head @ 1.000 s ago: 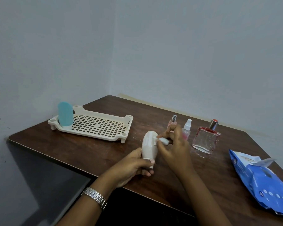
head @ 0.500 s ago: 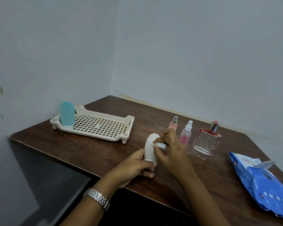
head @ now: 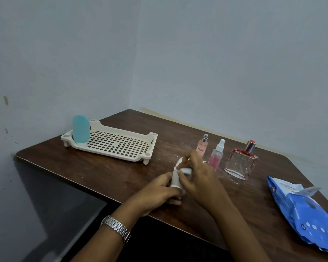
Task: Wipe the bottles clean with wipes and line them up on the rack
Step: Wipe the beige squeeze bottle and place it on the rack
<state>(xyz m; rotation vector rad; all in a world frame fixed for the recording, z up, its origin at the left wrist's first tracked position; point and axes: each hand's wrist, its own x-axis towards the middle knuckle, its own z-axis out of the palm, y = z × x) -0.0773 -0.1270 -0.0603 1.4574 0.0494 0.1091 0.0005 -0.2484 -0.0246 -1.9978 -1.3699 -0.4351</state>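
**Me:** White bottle [head: 175,176], centre of the frame, low on the table [head: 102,176]. My left hand [head: 157,193] is curled round its lower half, and my right hand [head: 199,178] pinches one folded wipe [head: 187,170] against its upper side.

**Caller:** How many bottles in all?

**Me:** Five! This one, one teal bottle [head: 81,131] upright at the left end of the single rack [head: 110,144], middle left, and three in a row just right of my hands: slim pink perfume [head: 202,146], pink spray bottle [head: 216,156], square glass bottle [head: 240,163].

**Caller:** And the wipes?

**Me:** One blue pack [head: 307,208], lower right, flap lifted.
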